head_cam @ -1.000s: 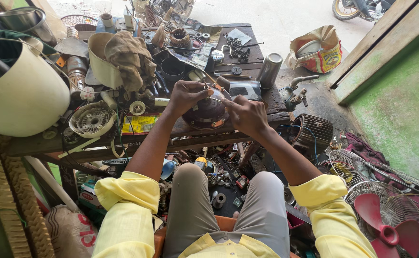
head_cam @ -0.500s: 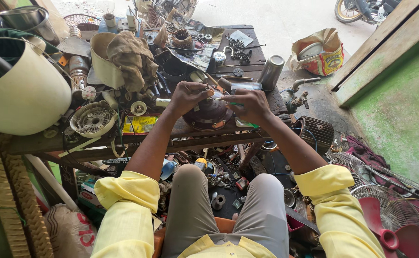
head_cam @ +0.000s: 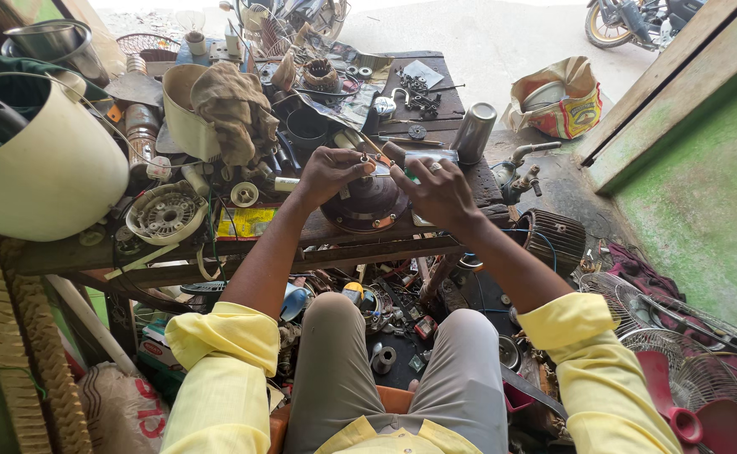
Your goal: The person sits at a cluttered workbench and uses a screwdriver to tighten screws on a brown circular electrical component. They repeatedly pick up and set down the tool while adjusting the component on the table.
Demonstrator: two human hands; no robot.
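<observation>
**Motor housing held at the front edge of a crowded workbench**

Motor housing (head_cam: 367, 202), dark, round and domed, sits at the front edge of the wooden workbench (head_cam: 335, 242), just above the person's knees. The left hand (head_cam: 328, 174) rests on its upper left side, fingers curled and pinched together on a small part at the top of the dome; what that part is cannot be told. The right hand (head_cam: 441, 193) lies against the upper right side, a ring on one finger, its fingers closed around a slim tool (head_cam: 385, 154) whose tip meets the housing beside the left fingertips. To the left lie a white slotted fan-motor cover (head_cam: 165, 213) and a large cream pot (head_cam: 44, 172). A metal cylinder (head_cam: 473, 133) stands behind the right hand. A red-bladed fan (head_cam: 696, 395) lies on the floor at the right.
</observation>
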